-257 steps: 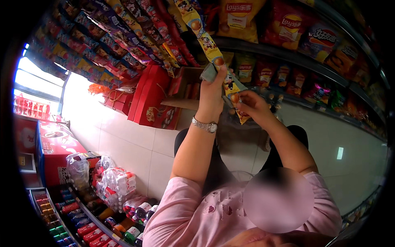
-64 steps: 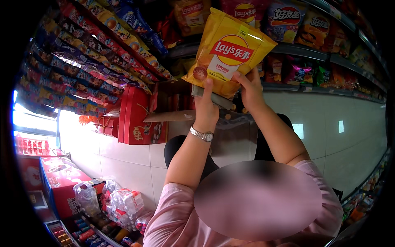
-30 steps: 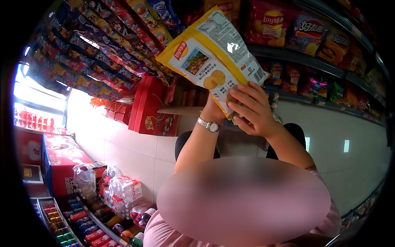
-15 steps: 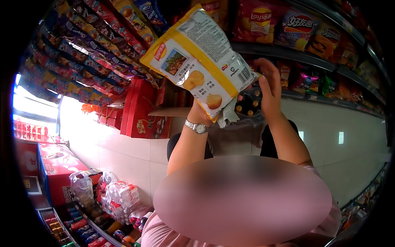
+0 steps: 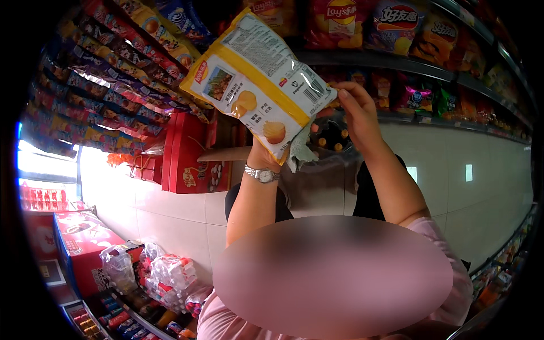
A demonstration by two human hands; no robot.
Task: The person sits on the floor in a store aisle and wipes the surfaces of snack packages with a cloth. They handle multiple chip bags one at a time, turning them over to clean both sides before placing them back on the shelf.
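Observation:
A yellow and white bag of potato chips (image 5: 266,85) is held up in front of me, its printed back facing me and its body tilted. My left hand (image 5: 260,155), with a silver watch on the wrist, grips the bag from beneath at its lower edge; most of its fingers are hidden behind the bag. At the bag's right corner, my right hand (image 5: 358,110) has its thumb and fingers closed on the edge. A crumpled grey cloth (image 5: 301,152) hangs under the bag between my hands; which hand holds it, I cannot tell.
Shelves (image 5: 396,63) of chip bags curve along the far right. Hanging snack strips (image 5: 113,73) fill the far left, above red gift boxes (image 5: 190,156). Dark bottles with gold caps (image 5: 334,139) stand beyond my hands. Plastic-wrapped packs (image 5: 170,275) and a red carton (image 5: 85,243) are at lower left.
The bag and both hands have shifted slightly left in the view, along with the surroundings. My right thumb and fingers have closed in on the bag's right corner.

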